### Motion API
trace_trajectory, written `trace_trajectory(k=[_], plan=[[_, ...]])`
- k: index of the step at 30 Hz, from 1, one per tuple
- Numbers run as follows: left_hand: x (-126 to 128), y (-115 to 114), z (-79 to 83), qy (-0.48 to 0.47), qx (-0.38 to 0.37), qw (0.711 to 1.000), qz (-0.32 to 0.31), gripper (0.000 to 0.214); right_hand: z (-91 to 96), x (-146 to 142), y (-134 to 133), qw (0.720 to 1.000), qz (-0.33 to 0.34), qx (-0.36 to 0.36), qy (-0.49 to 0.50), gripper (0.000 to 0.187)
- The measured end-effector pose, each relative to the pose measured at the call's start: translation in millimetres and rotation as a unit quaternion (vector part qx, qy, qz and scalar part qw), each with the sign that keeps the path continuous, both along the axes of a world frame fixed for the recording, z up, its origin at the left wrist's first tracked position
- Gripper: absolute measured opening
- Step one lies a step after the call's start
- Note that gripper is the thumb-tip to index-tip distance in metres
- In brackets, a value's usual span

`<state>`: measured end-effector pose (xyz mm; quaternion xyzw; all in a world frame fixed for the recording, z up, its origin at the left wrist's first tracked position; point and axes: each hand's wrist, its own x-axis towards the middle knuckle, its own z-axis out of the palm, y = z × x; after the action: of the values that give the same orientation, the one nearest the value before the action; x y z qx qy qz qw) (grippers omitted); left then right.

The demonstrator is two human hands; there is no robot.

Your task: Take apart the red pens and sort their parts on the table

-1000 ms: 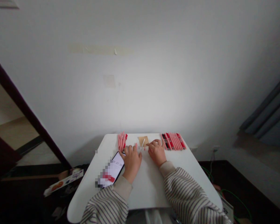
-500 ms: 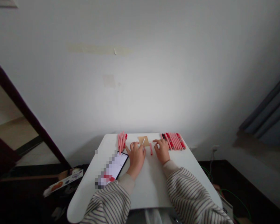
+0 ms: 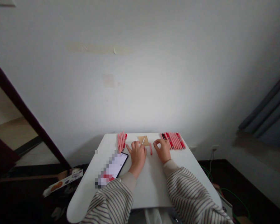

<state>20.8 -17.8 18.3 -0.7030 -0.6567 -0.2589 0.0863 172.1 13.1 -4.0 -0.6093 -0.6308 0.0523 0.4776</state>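
My left hand [image 3: 138, 155] rests palm down on the white table with its fingers spread. Just beyond its fingertips, a thin white stick [image 3: 143, 141] lies over a square of brown paper [image 3: 145, 138]; whether a finger touches it I cannot tell. My right hand [image 3: 163, 151] is curled, thumb and forefinger brought together, and anything tiny between them is too small to make out. Between the two hands lies a short pink pen part [image 3: 150, 148]. Right of my right hand is a row of several pink and red pens [image 3: 176, 141].
A smaller bunch of pink pens [image 3: 121, 141] lies at the back left. Left of my left arm is a phone [image 3: 118, 165] with its screen lit. The white table [image 3: 151, 189] stands against a grey wall [image 3: 142, 93].
My right thumb and forefinger have closed together from a more spread pose. My left hand has shifted very slightly. The pens and phone stay put.
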Motion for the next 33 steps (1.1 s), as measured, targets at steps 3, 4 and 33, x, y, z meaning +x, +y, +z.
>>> trace_trajectory(k=[3,4,33], plan=[[-0.2,0.5,1.0,-0.007,0.007,1.0,0.001,0.022,0.5,-0.2,0.1,0.999,0.022,0.009,0.024,0.014],[-0.5,0.8,1.2,-0.011,0.009,1.0,0.001,0.022,0.5,-0.2,0.1,0.999,0.03,0.013,0.032,0.014],[-5.7,-0.7,-4.4,-0.124,0.07,0.988,-0.067,0.011,-7.2,2.4,6.5,0.987,0.13,0.055,0.072,0.022]])
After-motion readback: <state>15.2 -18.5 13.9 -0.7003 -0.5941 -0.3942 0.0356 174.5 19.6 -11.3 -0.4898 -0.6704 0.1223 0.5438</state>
